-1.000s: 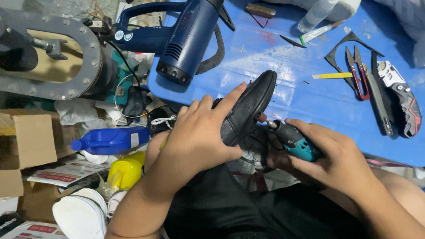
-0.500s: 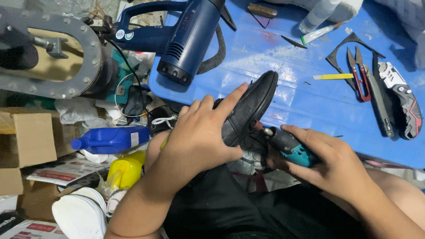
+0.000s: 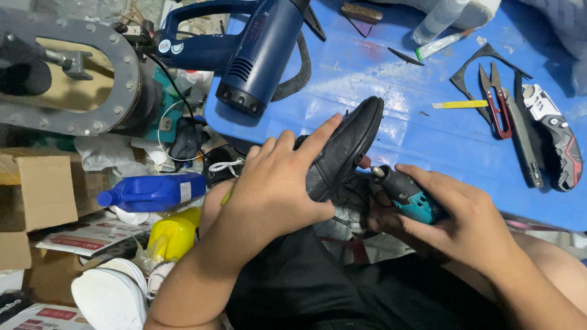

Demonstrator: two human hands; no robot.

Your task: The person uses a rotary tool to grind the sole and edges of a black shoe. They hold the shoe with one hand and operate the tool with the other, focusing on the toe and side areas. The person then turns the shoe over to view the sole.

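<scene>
The black shoe [image 3: 342,150], over the lap by the blue table [image 3: 379,79], is best gripped tight by the left hand [image 3: 275,183] while the little grinder [image 3: 406,195], clamped in the right hand [image 3: 465,226], is touched on gently.

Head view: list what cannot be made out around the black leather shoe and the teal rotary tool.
- Black leather shoe: its heel end is hidden under the left hand.
- Teal rotary tool: its rear body is wrapped by the right hand; the bit's tip where it meets the shoe is too small to make out.
- Dark blue heat gun: its top is cut off by the upper edge.
- White round container: cut off by the lower edge.
</scene>
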